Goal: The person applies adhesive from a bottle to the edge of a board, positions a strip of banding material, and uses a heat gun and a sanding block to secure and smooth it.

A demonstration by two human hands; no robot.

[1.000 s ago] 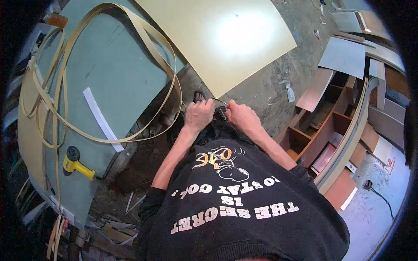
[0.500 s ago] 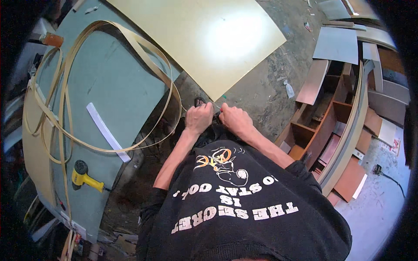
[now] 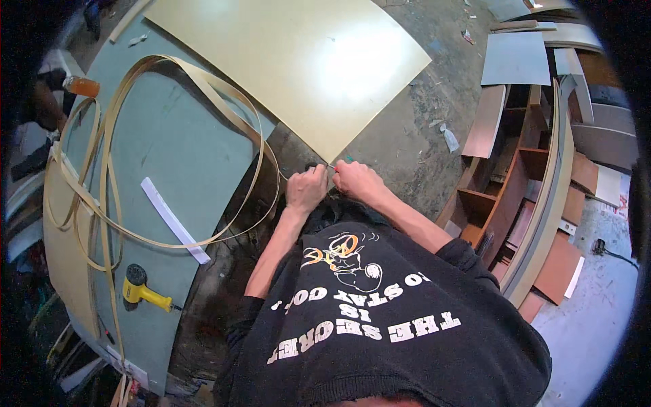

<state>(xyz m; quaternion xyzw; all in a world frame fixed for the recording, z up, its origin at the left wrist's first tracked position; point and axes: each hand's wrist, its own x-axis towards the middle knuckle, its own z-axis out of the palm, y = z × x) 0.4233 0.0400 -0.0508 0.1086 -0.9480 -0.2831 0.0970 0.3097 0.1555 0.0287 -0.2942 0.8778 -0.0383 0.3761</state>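
Both of my hands meet in front of me, at the near corner of a large cream board (image 3: 285, 68). My left hand (image 3: 306, 190) is closed with its knuckles up, beside that corner. From a big loose coil of thin beige edge banding (image 3: 186, 244), a strip runs up to it and disappears under the fingers. My right hand (image 3: 359, 183) is also closed, just right of the corner. A small red bit with a thin metallic tip (image 3: 332, 167) shows at its fingertips; the rest is hidden. The hands are close together.
The coil lies on a grey-green panel (image 3: 203, 129) at the left. On the panel are a yellow heat gun (image 3: 152, 297) and a white strip (image 3: 173, 220). Brown cabinet frames (image 3: 502, 190) and loose board pieces stand at the right. A jar (image 3: 81, 86) is at the far left.
The view has shifted slightly, so the panel and heat gun sit lower. My right hand has come closer to my left, at the board's corner. Both stay closed.
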